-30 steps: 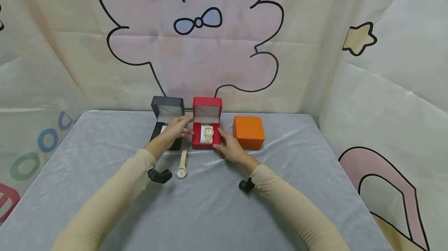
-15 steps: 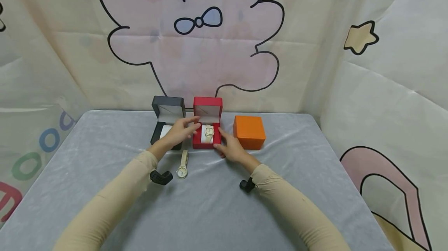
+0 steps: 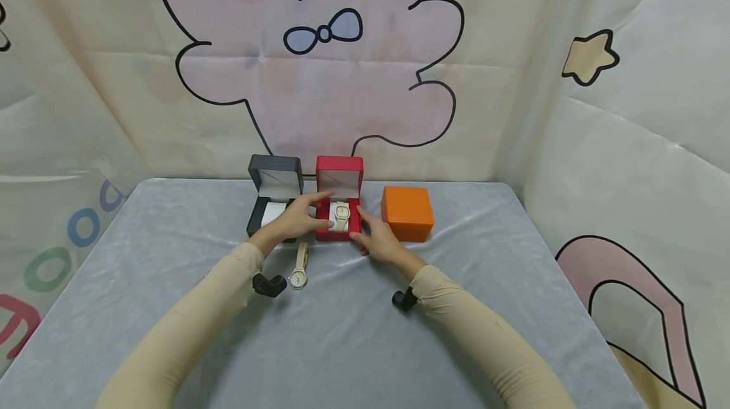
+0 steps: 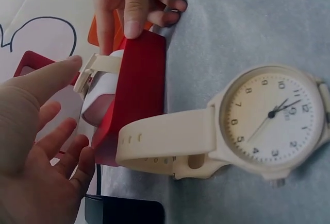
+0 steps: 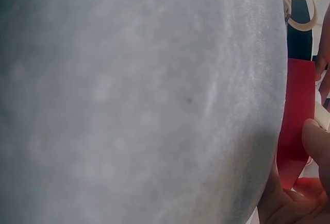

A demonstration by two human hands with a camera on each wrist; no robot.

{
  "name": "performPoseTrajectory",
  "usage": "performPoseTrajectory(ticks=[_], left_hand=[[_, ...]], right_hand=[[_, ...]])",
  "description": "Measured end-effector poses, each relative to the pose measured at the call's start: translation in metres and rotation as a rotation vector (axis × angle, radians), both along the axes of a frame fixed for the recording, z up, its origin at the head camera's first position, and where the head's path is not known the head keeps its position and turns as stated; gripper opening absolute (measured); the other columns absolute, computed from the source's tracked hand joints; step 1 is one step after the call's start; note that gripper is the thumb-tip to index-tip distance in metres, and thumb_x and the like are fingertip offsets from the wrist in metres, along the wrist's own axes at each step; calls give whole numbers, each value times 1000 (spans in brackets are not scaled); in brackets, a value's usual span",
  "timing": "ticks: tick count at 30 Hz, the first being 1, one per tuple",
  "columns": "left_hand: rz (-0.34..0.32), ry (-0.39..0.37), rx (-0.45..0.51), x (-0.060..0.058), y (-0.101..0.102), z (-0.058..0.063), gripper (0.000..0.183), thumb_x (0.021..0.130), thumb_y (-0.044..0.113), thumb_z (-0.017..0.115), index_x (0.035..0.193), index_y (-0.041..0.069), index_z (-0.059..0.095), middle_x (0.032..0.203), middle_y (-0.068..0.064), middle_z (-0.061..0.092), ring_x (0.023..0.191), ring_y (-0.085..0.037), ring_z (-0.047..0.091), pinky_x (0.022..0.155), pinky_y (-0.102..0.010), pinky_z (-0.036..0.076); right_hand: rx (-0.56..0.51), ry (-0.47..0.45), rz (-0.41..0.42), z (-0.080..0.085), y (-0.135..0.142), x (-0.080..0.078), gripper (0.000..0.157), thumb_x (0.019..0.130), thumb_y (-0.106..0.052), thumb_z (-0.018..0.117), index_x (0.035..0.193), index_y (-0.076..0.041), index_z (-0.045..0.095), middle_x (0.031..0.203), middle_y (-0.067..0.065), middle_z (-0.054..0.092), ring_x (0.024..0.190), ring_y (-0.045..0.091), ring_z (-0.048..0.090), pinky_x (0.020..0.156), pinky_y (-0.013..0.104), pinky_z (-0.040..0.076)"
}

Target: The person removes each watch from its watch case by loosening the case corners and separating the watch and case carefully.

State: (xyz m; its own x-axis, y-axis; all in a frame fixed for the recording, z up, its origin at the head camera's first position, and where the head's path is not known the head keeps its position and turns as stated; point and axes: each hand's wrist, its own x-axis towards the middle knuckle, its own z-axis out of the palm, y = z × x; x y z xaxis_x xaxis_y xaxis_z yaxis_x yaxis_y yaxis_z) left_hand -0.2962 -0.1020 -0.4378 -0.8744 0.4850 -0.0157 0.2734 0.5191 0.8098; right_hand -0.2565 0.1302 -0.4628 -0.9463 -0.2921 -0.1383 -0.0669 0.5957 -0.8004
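An open red watch box [image 3: 336,237] stands at the back of the table, its lid raised. Inside, a cream-strapped watch [image 3: 342,213] is wrapped round a white cushion [image 4: 100,105]. My right hand [image 3: 380,241] grips the box's front right corner, thumb over the front edge and fingers at the side. My left hand [image 3: 293,217] hovers at the box's left side with fingers spread and nothing held. In the left wrist view its thumb tip points at the boxed watch's case. A second cream watch [image 3: 298,279] with a round white dial lies on the table below the left hand.
Left of the red box stands an open dark grey watch box [image 3: 276,165] with a white cushion, partly hidden by the left hand. A closed orange box [image 3: 407,212] stands at the right. Grey cloth [image 3: 342,345] covers the table; a printed curtain [image 3: 502,79] hangs behind.
My left hand has moved right, from between the dark and red boxes to over the red box's left part, its fingers spreading near the watch. The right hand has kept its hold.
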Motion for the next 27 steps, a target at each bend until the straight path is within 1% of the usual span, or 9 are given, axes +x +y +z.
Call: performPoseTrajectory(ticks=[3,6,10,14,21,27], left_hand=[[-27,2,-34,-1,2,-1,79,88,20,78,156,8,39,151,-18,49,133,-38,49,108,-55,46],[-41,-11,-54,-2,3,-2,82,87,21,79,156,8,37,149,-20,50,130,-36,49,111,-54,43],[-40,-25,-74,-4,4,-1,83,87,20,80,157,9,37,146,-20,51,127,-34,49,110,-53,44],[-44,-20,-89,-7,5,-2,83,86,19,80,156,8,38,145,-21,51,126,-34,50,111,-53,43],[-80,19,-123,-12,7,-5,86,85,16,82,157,6,36,147,-22,52,130,-34,52,114,-52,41],[-97,1,-153,-10,10,-2,88,87,18,81,159,9,32,155,-22,44,140,-35,44,118,-54,35]], right_hand=[[-3,4,4,-1,-1,0,77,98,-19,67,162,-13,25,155,16,43,61,15,63,62,28,59],[-6,1,7,-1,-2,-1,76,98,-19,67,162,-13,25,155,16,43,61,16,63,63,28,59],[-7,-2,8,0,-3,-1,77,98,-20,67,162,-13,25,155,16,43,62,16,63,63,28,60],[-2,7,11,0,-3,-1,76,99,-20,67,162,-13,25,154,16,43,61,15,63,62,28,59],[-4,16,10,0,-1,0,76,99,-19,67,161,-12,25,156,17,42,60,15,63,62,28,59],[5,-1,2,-1,0,0,77,98,-20,67,162,-13,25,158,15,41,61,15,62,63,28,59]])
